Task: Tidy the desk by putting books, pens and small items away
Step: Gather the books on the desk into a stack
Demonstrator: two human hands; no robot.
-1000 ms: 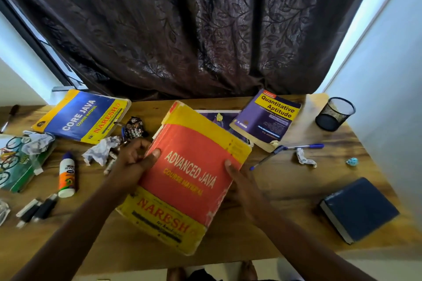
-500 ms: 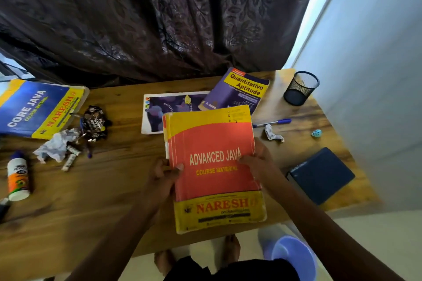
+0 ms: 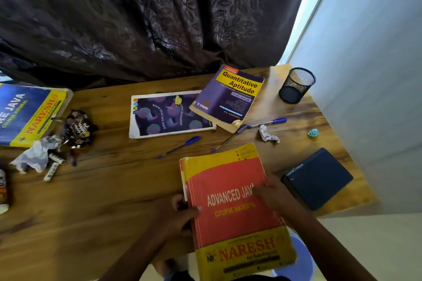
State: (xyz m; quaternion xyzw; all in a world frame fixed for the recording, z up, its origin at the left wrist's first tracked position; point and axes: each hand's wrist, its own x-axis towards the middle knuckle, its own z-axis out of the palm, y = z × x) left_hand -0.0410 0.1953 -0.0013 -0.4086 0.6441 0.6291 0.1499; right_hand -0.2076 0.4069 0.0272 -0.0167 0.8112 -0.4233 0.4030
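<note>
Standing at the desk's far corner, mesh cup (image 3: 296,85) looks empty; both hands' fingers clamp the Java book (image 3: 235,210).

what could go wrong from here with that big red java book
1. The Advanced Java book juts well past the desk's near edge, so if the left hand or right hand loosens, it may tip to the floor.
2. The dark blue book lies close on its right; a sideways slide could nudge it toward the desk's right edge.
3. Two blue pens lie just beyond the Java book; pushing forward could roll them.
</note>
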